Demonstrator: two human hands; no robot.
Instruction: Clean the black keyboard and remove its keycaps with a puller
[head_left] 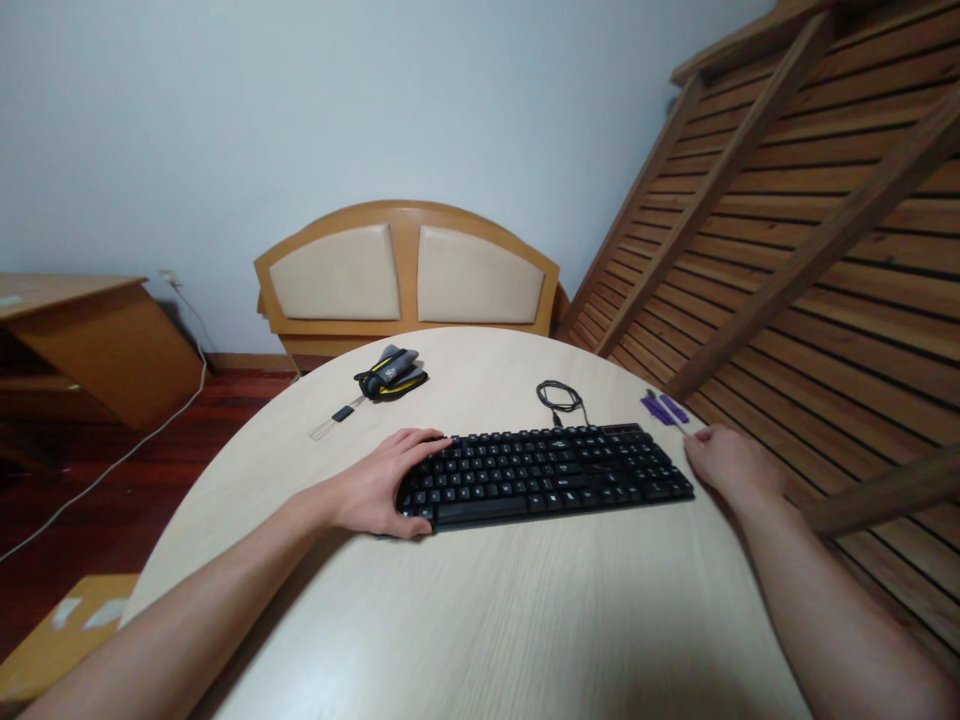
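Observation:
A black keyboard lies flat on the round pale table, its keys facing up. My left hand grips its left end, with the thumb at the near edge and the fingers over the far edge. Just past the keyboard's right end, my right hand is closed, fingertips pinched at a thin light stick that points toward some small purple items. What exactly these are is too small to tell. Behind the keyboard lies its coiled black cable.
A folded grey, black and yellow umbrella-like bundle with a strap lies at the table's far left. Beyond the table stands a padded headboard. Wooden slats lean close along the right side; a wooden desk stands left.

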